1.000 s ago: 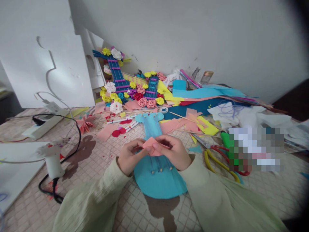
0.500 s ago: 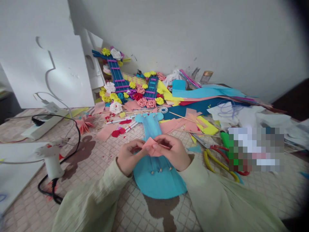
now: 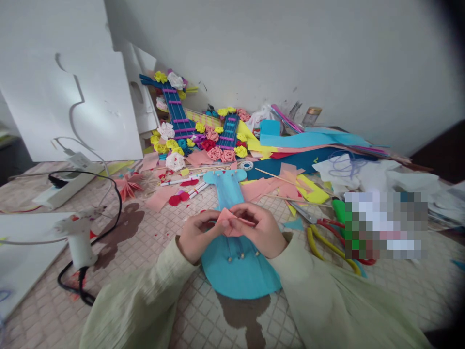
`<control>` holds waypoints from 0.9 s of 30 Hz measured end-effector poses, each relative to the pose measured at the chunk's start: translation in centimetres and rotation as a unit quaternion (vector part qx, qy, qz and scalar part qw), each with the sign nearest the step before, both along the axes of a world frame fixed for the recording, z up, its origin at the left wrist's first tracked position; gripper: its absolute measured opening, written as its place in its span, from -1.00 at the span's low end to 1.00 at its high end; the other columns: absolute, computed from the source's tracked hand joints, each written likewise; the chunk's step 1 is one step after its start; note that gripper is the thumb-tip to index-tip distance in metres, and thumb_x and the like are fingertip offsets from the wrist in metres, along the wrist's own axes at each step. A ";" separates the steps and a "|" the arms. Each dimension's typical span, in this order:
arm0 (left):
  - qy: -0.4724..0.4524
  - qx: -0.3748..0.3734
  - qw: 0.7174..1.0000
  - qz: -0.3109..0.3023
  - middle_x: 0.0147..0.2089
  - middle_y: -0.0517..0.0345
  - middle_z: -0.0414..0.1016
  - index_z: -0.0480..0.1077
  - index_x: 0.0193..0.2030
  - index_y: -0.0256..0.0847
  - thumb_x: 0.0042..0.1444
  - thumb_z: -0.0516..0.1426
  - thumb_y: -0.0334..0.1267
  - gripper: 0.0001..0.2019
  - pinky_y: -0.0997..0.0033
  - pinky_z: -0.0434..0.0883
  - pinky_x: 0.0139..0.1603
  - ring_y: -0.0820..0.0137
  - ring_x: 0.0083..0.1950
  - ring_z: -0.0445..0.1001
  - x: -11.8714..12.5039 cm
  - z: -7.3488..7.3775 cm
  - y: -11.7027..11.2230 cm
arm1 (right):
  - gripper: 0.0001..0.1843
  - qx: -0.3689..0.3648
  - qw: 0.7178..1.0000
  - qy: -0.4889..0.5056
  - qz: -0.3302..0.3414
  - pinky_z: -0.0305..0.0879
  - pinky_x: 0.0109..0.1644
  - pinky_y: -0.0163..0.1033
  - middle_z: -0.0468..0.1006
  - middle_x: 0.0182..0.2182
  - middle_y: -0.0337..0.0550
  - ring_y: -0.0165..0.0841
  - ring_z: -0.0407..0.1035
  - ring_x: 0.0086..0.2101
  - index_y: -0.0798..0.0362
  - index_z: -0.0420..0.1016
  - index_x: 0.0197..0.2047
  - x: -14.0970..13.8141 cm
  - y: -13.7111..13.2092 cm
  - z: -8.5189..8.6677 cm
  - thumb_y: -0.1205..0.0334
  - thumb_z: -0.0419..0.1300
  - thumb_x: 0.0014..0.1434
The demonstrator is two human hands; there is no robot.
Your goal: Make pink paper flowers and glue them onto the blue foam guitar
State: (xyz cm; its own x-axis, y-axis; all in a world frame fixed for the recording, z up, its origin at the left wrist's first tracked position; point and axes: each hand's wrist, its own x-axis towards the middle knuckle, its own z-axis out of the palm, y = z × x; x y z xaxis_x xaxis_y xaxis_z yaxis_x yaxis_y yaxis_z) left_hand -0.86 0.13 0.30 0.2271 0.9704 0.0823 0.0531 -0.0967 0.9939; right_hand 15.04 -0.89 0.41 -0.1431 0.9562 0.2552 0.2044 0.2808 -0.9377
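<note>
Between my two hands is a small folded piece of pink paper (image 3: 228, 224). My left hand (image 3: 199, 235) pinches its left side, thumb on the front and fingers behind. My right hand (image 3: 262, 230) grips the right side the same way, its thumb close to the left thumb. Directly below lies a light-blue paper-covered guitar shape (image 3: 240, 281) with a rounded body, small beads and thin strings. Its neck runs away from me past the hands. The hands cover the middle of the guitar, and the far side of the pink paper is hidden.
A white hot glue gun (image 3: 78, 237) stands at left beside a power strip (image 3: 67, 186). Yellow-handled scissors (image 3: 329, 249) lie right, near a blurred patch. Decorated dark-blue guitar necks (image 3: 178, 114) with paper flowers lean at the back. Pink scraps (image 3: 261, 189) and wooden sticks (image 3: 272, 175) lie beyond the hands.
The pink paper has turned slightly and its top point is less sharp. Both thumbs have shifted a little on it. Everything else stays in place apart from a slight view shift.
</note>
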 end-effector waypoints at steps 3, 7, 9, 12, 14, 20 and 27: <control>0.011 0.034 0.999 -0.023 -0.36 0.05 0.55 0.51 -0.41 -0.26 -0.09 0.18 -0.19 -0.82 0.43 0.42 -0.33 0.35 -0.32 0.47 -0.1 -0.3 0.1 | -0.85 0.009 1.000 -0.010 0.000 0.31 -0.29 -0.29 0.47 -0.42 -0.21 -0.40 0.36 -0.38 0.05 0.41 -0.28 -0.3 -0.2 0.0 0.27 0.16 0.01; 0.008 0.028 0.999 -0.017 -0.42 0.08 0.52 0.50 -0.43 -0.26 -0.07 0.16 -0.20 -0.83 0.48 0.40 -0.41 0.40 -0.40 0.44 -0.1 -0.3 0.0 | -0.83 0.013 1.000 -0.025 0.005 0.31 -0.28 -0.29 0.48 -0.40 -0.19 -0.39 0.37 -0.36 0.06 0.41 -0.26 -0.2 -0.1 0.5 0.23 0.16 0.02; 0.006 0.010 1.000 -0.003 -0.48 0.11 0.50 0.50 -0.45 -0.26 -0.09 0.17 -0.19 -0.83 0.50 0.37 -0.47 0.44 -0.47 0.41 -0.1 -0.1 -0.1 | -0.81 0.026 0.998 -0.064 0.004 0.31 -0.28 -0.27 0.51 -0.37 -0.16 -0.38 0.38 -0.35 0.06 0.43 -0.25 0.9 0.4 1.0 0.18 0.14 0.05; 0.013 0.007 1.000 0.025 -0.56 0.15 0.46 0.47 -0.55 -0.26 -0.12 0.19 -0.18 -0.82 0.50 0.35 -0.49 0.45 -0.51 0.38 0.2 0.5 -0.3 | -0.81 0.065 0.979 -0.190 -0.038 0.30 -0.21 -0.24 0.53 -0.32 -0.15 -0.35 0.39 -0.30 0.05 0.46 -0.28 4.2 2.0 1.6 0.17 0.09 0.09; 0.017 0.013 0.999 0.030 -0.60 0.17 0.43 0.44 -0.60 -0.26 -0.12 0.18 -0.18 -0.80 0.51 0.33 -0.50 0.46 -0.52 0.36 0.3 0.7 -0.3 | -0.83 0.090 0.936 -0.320 -0.114 0.28 -0.18 -0.22 0.54 -0.30 -0.12 -0.32 0.39 -0.27 0.05 0.49 -0.30 6.9 3.3 1.3 0.25 0.11 0.05; 0.006 -0.003 1.000 0.024 -0.66 0.22 0.37 0.41 -0.65 -0.25 -0.13 0.18 -0.16 -0.78 0.53 0.31 -0.55 0.50 -0.58 0.31 0.3 0.7 -0.2 | -0.90 0.043 0.861 -0.444 -0.244 0.21 -0.24 -0.11 0.54 -0.53 -0.07 -0.23 0.39 -0.41 0.07 0.51 -0.57 11.4 5.7 -1.5 0.40 0.18 -0.14; -0.003 -0.021 0.999 0.034 -0.64 0.21 0.36 0.40 -0.63 -0.27 -0.12 0.17 -0.17 -0.78 0.53 0.33 -0.53 0.50 -0.56 0.31 0.2 0.5 0.0 | -0.80 0.116 0.886 -0.382 -0.237 0.26 -0.24 -0.21 0.52 -0.35 -0.06 -0.29 0.39 -0.32 0.11 0.43 -0.27 9.4 4.9 0.5 0.29 0.02 0.10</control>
